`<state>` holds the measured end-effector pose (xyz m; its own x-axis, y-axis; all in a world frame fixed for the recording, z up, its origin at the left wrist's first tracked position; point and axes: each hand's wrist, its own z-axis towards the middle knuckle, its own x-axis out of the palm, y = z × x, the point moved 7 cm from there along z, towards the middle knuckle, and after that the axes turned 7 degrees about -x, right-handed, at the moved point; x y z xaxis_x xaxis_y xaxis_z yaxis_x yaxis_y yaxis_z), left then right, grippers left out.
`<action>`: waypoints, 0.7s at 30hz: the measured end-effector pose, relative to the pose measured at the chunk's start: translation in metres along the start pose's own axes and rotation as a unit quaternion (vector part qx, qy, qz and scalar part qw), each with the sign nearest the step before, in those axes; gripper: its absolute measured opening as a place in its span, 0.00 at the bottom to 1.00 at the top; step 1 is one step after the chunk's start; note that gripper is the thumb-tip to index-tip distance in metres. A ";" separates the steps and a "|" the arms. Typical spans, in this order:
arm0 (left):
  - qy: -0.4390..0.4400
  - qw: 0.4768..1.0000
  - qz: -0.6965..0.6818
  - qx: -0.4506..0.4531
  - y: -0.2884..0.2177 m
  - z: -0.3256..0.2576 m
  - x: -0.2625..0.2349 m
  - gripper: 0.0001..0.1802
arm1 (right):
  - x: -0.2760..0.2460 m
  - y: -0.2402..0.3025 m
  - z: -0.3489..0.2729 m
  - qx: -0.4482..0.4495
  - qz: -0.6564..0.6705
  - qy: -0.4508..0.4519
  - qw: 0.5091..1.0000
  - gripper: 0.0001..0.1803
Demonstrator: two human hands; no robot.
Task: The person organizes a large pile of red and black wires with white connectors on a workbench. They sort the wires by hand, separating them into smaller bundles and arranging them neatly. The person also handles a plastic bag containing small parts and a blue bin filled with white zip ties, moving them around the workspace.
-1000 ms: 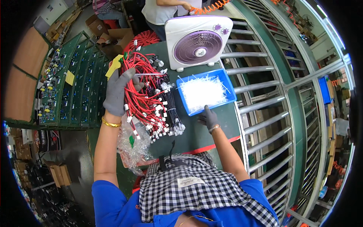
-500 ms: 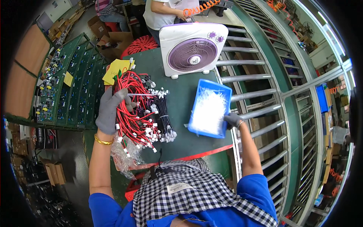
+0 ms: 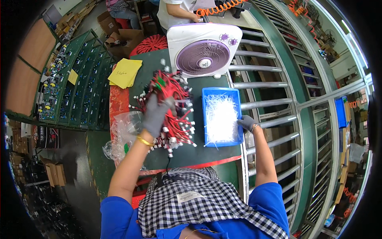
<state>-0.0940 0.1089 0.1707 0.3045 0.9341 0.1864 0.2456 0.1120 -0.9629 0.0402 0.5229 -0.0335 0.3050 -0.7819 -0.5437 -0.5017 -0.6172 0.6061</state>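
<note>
A thick bundle of red and black wires (image 3: 177,121) with white connectors sits in the grip of my gray-gloved left hand (image 3: 154,115), somewhat blurred by motion. The fingers are wrapped around its left side, over the green tabletop (image 3: 187,157). On the right, my gloved right hand (image 3: 246,122) grips the right rim of a blue plastic bin (image 3: 205,119). Loose thin white strips (image 3: 221,117), resembling cable ties, fill that bin. More dark wires and white connectors show behind the bundle, partly covered by it and my hand.
A white and purple box fan (image 3: 203,49) stands at the table's far edge. Yellow paper sheets (image 3: 125,73) and a crumpled clear plastic bag (image 3: 124,131) lie at the left. A roller conveyor (image 3: 260,85) runs along the right. A circuit-board rack (image 3: 75,91) stands left; a co-worker (image 3: 175,14) is beyond the fan.
My left hand has moved right with the red and black wires, uncovering the yellow sheets and plastic bag. The blue bin, held by my right hand, has turned straighter.
</note>
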 end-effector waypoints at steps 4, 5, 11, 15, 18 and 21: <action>-0.002 0.906 0.395 -0.153 0.169 0.014 -0.007 0.30 | 0.000 -0.001 0.003 -0.005 -0.003 -0.002 1.000 0.21; 0.009 0.908 0.380 -0.176 0.178 0.007 0.000 0.31 | -0.001 -0.005 0.001 0.006 0.007 -0.010 1.000 0.21; 0.042 0.914 0.344 -0.210 0.170 -0.006 0.006 0.31 | 0.000 0.014 -0.009 0.033 0.009 -0.005 0.999 0.20; 0.085 0.943 0.238 -0.215 0.158 -0.018 0.009 0.32 | -0.002 0.014 -0.015 0.020 -0.014 -0.023 0.999 0.20; 0.078 0.963 0.215 -0.144 0.169 -0.024 -0.003 0.29 | -0.018 0.027 -0.020 0.004 -0.149 -0.087 0.985 0.23; 0.049 0.963 0.238 -0.116 0.170 -0.033 -0.018 0.26 | -0.029 0.117 -0.044 -0.058 -0.281 -0.264 0.921 0.25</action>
<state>-0.0279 0.1001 0.0103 0.5167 0.8227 -0.2370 0.2518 -0.4106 -0.8764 0.0081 0.4695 0.0784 0.0393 -0.2030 -0.9784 -0.2846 -0.9409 0.1837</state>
